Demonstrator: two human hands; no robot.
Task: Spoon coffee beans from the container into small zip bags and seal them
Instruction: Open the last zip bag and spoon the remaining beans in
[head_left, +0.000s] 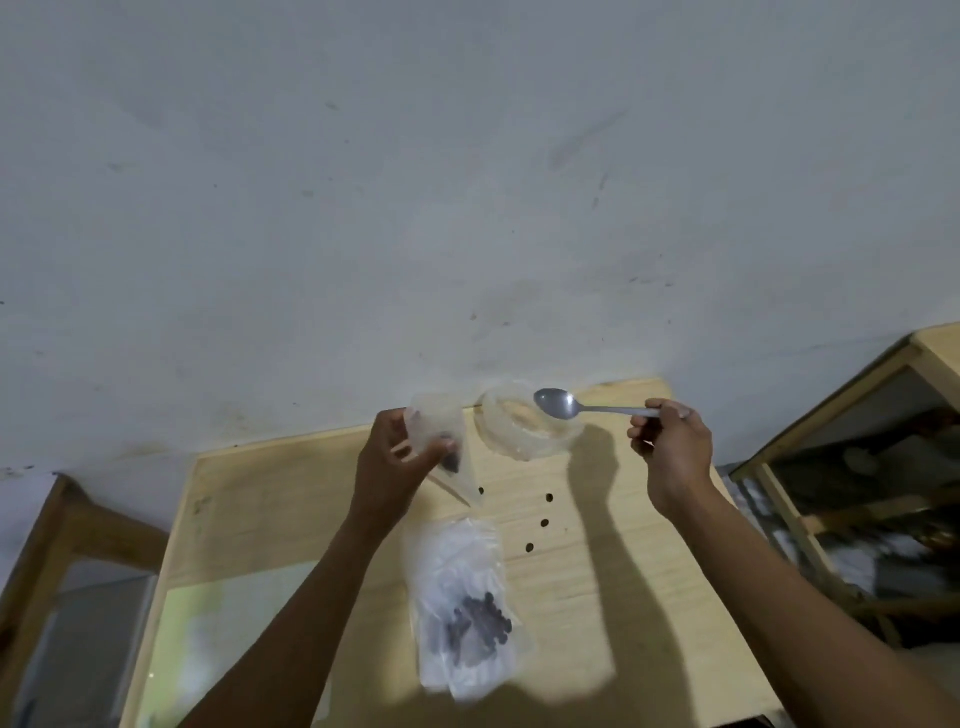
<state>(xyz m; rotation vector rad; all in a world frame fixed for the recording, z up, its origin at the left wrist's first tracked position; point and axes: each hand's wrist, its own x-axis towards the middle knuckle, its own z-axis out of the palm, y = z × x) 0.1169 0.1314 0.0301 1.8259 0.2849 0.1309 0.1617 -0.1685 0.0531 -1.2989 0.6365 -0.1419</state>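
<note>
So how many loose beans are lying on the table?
4: one by the held bag's tip, three trailing toward the bag pile. Others may be hidden.

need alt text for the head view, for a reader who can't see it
Over a wooden table, the left hand holds a small zip bag with a few beans, and the right hand holds an empty spoon above a clear container. Another bag of beans lies nearer.

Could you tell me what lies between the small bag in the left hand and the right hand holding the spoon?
The clear container, with the spoon bowl over it, sits between bag and right hand, in the head view.
</note>
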